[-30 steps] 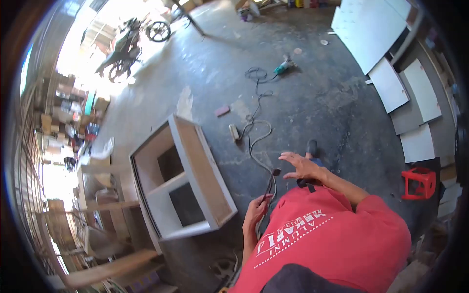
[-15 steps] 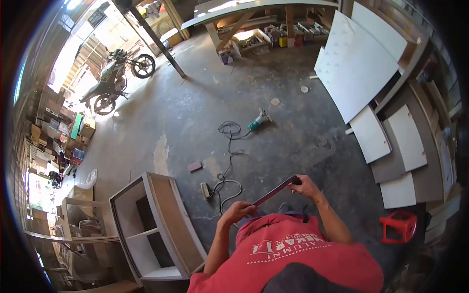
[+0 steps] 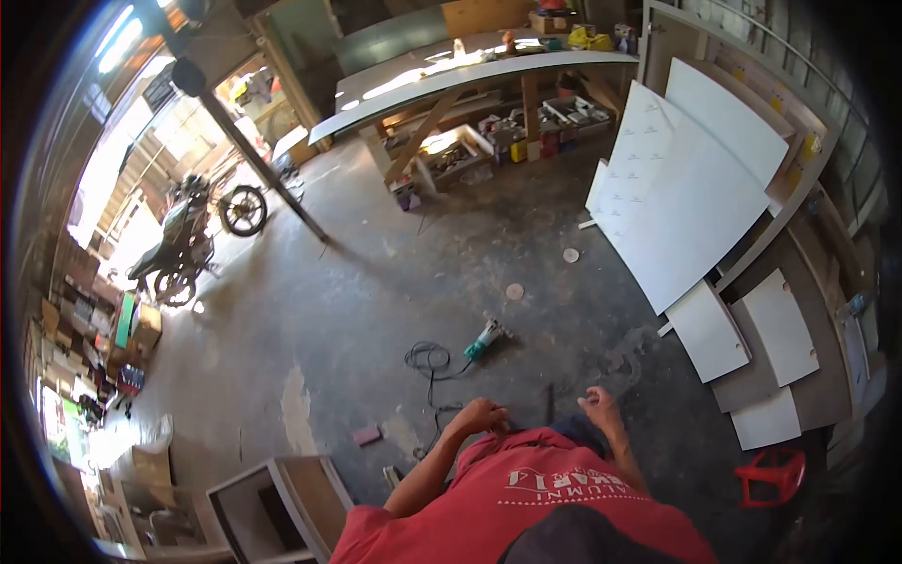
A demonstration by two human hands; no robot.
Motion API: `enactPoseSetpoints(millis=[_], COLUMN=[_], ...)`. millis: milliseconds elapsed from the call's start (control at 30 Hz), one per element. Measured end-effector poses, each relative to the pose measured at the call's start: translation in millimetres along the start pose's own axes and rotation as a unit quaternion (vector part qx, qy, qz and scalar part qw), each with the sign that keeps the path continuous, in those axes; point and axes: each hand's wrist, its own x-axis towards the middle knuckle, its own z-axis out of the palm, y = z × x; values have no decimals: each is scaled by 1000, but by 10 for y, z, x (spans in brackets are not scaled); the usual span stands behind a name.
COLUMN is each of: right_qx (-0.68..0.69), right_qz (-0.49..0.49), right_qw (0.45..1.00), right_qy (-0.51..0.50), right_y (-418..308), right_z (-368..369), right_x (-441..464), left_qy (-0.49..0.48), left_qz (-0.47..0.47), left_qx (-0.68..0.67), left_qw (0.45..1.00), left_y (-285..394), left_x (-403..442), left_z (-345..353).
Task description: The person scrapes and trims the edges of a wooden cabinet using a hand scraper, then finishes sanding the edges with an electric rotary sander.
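- A narrow dark strip (image 3: 550, 402) lay or hung between the hands, nearer the person than the landmark, a green power tool with a metal head (image 3: 479, 346); contact with either hand was unclear.
- The left hand (image 3: 481, 415) curled inward close before the red printed shirt (image 3: 564, 479), perhaps for steadiness; its grip was hidden.
- The right hand (image 3: 601, 410) was loosely bent, apart from the left. How far its fingers had closed, or on what, could not be told.
- Left of the tool, its black cord (image 3: 432, 390) lay looped, presumably for slack; the pink rectangular block (image 3: 367, 434) sat nearer the person.
- Further left and nearer, the edge of the grey-framed wooden cabinet (image 3: 319, 493) bounded the workspace.
- Right of the tool, white flat panels (image 3: 695, 216) leaned upright, probably to save floor; the red plastic stool (image 3: 770, 477) stood nearer the person.
- Beyond it, grey concrete floor (image 3: 376, 310) gave walking room towards the long white-edged table (image 3: 470, 69).
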Motion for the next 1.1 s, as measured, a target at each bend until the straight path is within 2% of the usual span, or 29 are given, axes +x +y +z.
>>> enactPoseSetpoints(millis=[33, 167, 200, 267, 333, 367, 400, 467, 500, 533, 600, 667, 800, 867, 900, 967, 1000, 1033, 1067, 1100], right_qx=[21, 30, 50, 69, 256, 199, 194, 287, 220, 211, 321, 341, 389, 432, 446, 460, 395, 329, 305, 221], right_qz=[19, 32, 46, 58, 94, 105, 102, 107, 141, 143, 246, 290, 305, 314, 318, 343, 318, 282, 271, 253], right_qw=[999, 999, 997, 994, 945, 953, 953, 910, 926, 925, 836, 818, 781, 759, 746, 690, 755, 816, 815, 863], right_qy=[-21, -30, -45, -66, -179, -205, -210, -281, -273, -283, -371, -360, -382, -372, -379, -441, -415, -382, -411, -377], right_y=[-161, -332, -359, -289, -175, -303, -356, -576, -809, -950, -1050, -1054, -1369, -1612, -1655, -941, -1056, -1214, -1352, -1393], right_z=[-83, -39, -5, 74, 139, 16, -50, -304, -526, -649, -768, -698, -687, -575, -528, -142, -156, -251, -117, -133], right_x=[69, 567, 731, 1134, 1695, 1962, 2302, 2871, 3144, 3481, 4033, 4493, 5186, 5621, 5887, 6761, 6917, 7109, 7355, 7543], left_qy=[0, -62, -44, -22, 9, 24, 30, 90, 97, 88, 83, 70, 54, 114, 147, 204, 246, 248, 241, 240], left_qz=[-13, 6, 66, 120, 44, 90, 87, 140, 135, 142, 136, 272, 175, 83, 61, 42, 20, -57, -130, -168], left_qx=[81, 163, 244, 319, 284, 311, 306, 327, 318, 352, 372, 350, 360, 163, 151, 121, 107, 130, 150, 151], left_qw=[997, 985, 967, 940, 958, 946, 947, 930, 933, 921, 914, 894, 915, 976, 976, 971, 963, 958, 950, 944], left_y=[112, 543, 639, 949, 1350, 1507, 1666, 1981, 2174, 2355, 2735, 3147, 2925, 2914, 2866, 2722, 2619, 2543, 2456, 2265], left_x=[227, 1102, 1298, 1664, 2006, 2171, 2372, 2754, 2954, 3135, 3310, 3333, 3856, 3956, 3997, 4095, 4120, 4176, 4239, 4361], left_z=[-120, -550, -627, -774, -877, -928, -972, -951, -953, -954, -1047, -1290, -1614, -1924, -2098, -2463, -2646, -2806, -3010, -3122])
